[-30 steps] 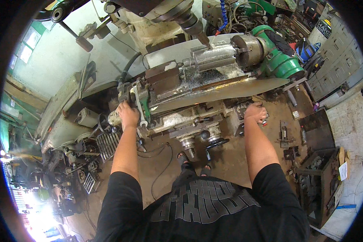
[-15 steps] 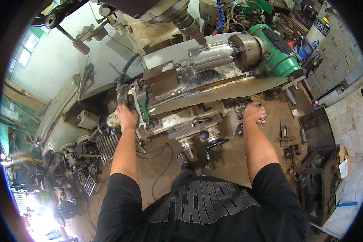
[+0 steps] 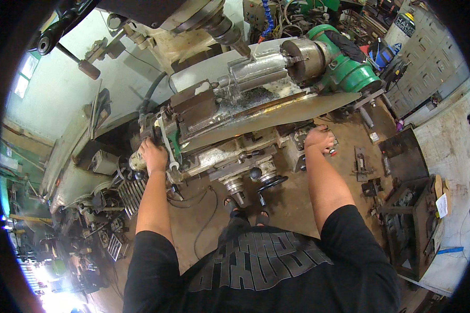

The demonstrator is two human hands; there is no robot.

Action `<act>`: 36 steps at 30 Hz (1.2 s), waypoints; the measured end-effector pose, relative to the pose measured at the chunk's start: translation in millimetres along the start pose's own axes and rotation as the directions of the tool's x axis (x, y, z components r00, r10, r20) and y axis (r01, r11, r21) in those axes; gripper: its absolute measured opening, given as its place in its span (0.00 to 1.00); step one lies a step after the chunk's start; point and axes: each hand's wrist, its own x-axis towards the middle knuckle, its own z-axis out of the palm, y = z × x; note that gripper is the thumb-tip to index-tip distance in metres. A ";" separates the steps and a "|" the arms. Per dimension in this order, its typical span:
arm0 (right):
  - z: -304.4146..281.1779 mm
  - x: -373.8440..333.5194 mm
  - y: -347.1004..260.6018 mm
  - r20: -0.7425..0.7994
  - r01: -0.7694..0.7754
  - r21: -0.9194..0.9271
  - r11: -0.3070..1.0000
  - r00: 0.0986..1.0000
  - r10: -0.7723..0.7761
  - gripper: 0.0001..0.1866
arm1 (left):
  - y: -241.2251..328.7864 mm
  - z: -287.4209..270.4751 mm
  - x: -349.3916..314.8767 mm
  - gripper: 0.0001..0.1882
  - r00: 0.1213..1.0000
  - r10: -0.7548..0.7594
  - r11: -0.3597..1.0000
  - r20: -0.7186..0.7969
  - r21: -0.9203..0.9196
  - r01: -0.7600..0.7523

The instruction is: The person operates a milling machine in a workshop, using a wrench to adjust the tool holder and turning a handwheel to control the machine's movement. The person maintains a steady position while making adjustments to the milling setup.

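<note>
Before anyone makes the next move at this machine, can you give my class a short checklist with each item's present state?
1. Hands away from the cutter: ok; left hand at the table's left end, right hand at the right-hand control box.
2. Metal workpiece seated at the chuck: looks ok; tightness cannot be told.
3. Loose tools put away: not ok; a wrench lies beside the left hand.
4. Chips cleared: not ok; metal chips lie below the workpiece.
5. Closed footwear: not ok; open sandals.
6. Cutter stopped: cannot tell.
</note>
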 end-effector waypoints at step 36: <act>1.9 -1.9 1.6 -0.030 0.026 0.016 1.000 0.999 -0.025 0.31 | -0.9 -0.1 -1.0 0.26 0.999 0.011 1.000 -0.049 -0.013 -0.011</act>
